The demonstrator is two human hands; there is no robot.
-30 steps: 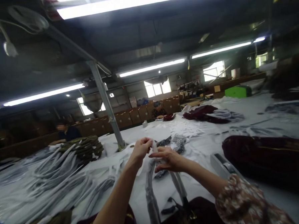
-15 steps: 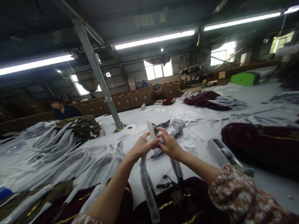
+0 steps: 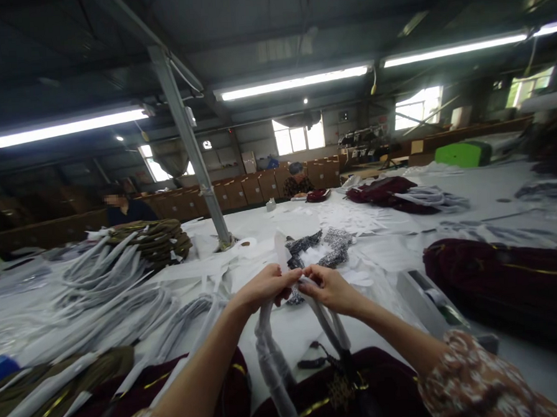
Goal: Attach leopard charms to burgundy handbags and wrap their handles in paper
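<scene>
A dark maroon bag [image 3: 390,377] with gold zips and a dangling ornament lies in front of me. Its straps [image 3: 271,352], wrapped in whitish film, rise to my hands. My left hand [image 3: 266,285] is closed round the top of the straps, thumb and forefinger stretched toward the other hand. Fingertips nearly meet where my right hand [image 3: 332,291] pinches the straps from the right. A pale translucent strip [image 3: 281,249] stands up just behind my left fingers; which hand holds it, I cannot tell. Black-and-white speckled pieces [image 3: 337,244] lie beyond.
At the right are a grey tape dispenser [image 3: 430,303] and another maroon bag [image 3: 491,272]. Olive bags [image 3: 161,239] with wrapped straps are piled left, near a metal post [image 3: 191,144]. A co-worker [image 3: 297,180] sits across the table, another person [image 3: 128,207] farther left.
Both hands have come down a little and closer together, fingers now pinched more tightly at the straps. The pale strip shows less openly between them. The view has shifted slightly.
</scene>
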